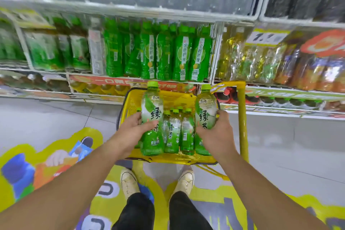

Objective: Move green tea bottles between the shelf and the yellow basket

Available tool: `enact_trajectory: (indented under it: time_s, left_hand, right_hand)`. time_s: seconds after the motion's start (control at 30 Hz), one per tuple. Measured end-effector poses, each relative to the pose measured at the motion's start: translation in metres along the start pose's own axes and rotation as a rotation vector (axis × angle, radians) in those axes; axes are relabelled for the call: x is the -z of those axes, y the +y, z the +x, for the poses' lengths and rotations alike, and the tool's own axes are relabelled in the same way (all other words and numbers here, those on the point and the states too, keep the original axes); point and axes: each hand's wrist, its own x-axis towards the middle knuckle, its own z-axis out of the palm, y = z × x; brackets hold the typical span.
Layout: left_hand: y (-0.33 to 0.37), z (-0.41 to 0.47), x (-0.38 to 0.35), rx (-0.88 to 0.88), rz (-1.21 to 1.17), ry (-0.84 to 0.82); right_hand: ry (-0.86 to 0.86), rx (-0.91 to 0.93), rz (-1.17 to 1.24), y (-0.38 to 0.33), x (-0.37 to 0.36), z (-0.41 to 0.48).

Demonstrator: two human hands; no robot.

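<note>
My left hand [133,132] grips one green tea bottle [152,112] by its middle, upright over the yellow basket [169,158]. A second green tea bottle [205,110] is held the same way in my right hand [217,136], above the basket's right side. Both have light green caps and white-green labels. Between them, several more green tea bottles [172,132] stand upright in the basket. The shelf [141,78] ahead holds a row of green bottles [164,52].
The basket's raised yellow handle [242,117] stands at its right. Lower shelves with other drinks run behind the basket. My two feet in pale shoes [128,183] stand just before it on a floor with a colourful sticker [37,164].
</note>
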Motion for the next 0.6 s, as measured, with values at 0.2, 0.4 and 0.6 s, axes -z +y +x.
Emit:
enact_trajectory:
  time_s: [0.2,0.4,0.6]
  left_hand:
    - [0.081,-0.091,0.011,-0.080,-0.182,0.039]
    - [0.142,-0.150,0.028,-0.178,-0.144,0.162]
    - [0.177,-0.202,0.069,-0.367,-0.036,0.218]
  right_hand:
    - [0.038,0.188,0.052,-0.104,0.041,-0.052]
    - [0.044,0.357,0.075,-0.199,0.074,-0.096]
    - [0.015,0.467,0.046,-0.274,0.067,-0.137]
